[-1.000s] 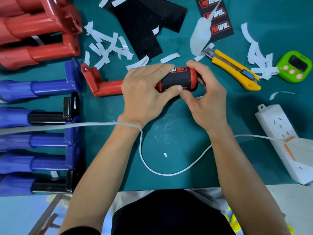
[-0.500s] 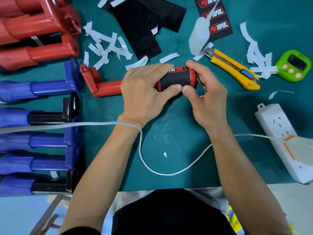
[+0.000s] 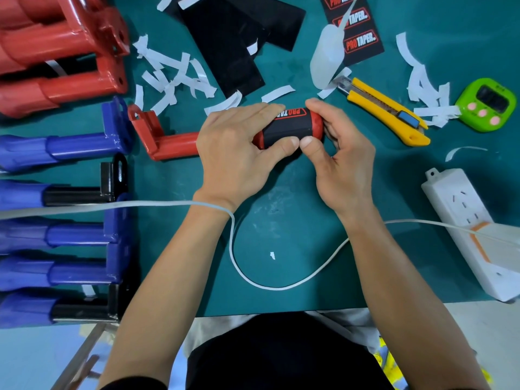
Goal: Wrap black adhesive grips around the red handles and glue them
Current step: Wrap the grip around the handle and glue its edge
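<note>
A red handle [image 3: 168, 142] lies across the middle of the green mat, its bracket end to the left. A black adhesive grip [image 3: 289, 126] with red lettering is wrapped round its thick right end. My left hand [image 3: 239, 147] grips the handle from above, thumb pressed on the grip's near edge. My right hand [image 3: 340, 159] holds the handle's right end, its thumb pressing the grip beside the left thumb. More black grip sheets [image 3: 228, 49] and a printed one [image 3: 357, 38] lie at the back. A translucent glue bottle [image 3: 327, 60] lies near them.
Red handles [image 3: 62, 60] are stacked at the back left, blue and black ones [image 3: 64, 237] line the left edge. White backing strips [image 3: 174, 74] litter the mat. A yellow utility knife [image 3: 385, 111], a green timer [image 3: 486, 104], a white power strip [image 3: 472, 229] and a white cable [image 3: 264, 285] lie nearby.
Both thumbs have slid together along the near edge of the black grip. The handle stays where it was.
</note>
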Action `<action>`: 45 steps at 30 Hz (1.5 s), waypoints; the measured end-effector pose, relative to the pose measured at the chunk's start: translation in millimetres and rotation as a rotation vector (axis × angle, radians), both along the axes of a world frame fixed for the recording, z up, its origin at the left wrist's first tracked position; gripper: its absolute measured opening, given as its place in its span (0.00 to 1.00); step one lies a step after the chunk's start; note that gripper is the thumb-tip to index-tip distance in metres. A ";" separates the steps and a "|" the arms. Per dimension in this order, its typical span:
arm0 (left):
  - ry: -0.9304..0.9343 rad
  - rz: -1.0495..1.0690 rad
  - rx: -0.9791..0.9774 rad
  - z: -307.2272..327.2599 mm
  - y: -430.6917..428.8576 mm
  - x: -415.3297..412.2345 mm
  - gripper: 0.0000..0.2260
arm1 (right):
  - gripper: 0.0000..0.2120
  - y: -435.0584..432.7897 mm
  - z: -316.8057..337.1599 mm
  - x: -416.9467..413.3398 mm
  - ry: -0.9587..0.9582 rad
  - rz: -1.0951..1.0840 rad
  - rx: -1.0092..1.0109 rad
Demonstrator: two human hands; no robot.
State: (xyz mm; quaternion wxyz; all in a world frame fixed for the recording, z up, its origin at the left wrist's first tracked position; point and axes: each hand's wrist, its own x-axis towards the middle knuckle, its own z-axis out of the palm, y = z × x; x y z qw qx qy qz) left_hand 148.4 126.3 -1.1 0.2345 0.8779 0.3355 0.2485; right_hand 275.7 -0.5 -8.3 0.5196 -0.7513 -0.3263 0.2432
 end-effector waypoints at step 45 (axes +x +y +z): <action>0.013 0.022 -0.064 7.2 -2.7 0.0 0.20 | 0.20 8.5 10.6 -10.1 0.023 -0.130 -0.007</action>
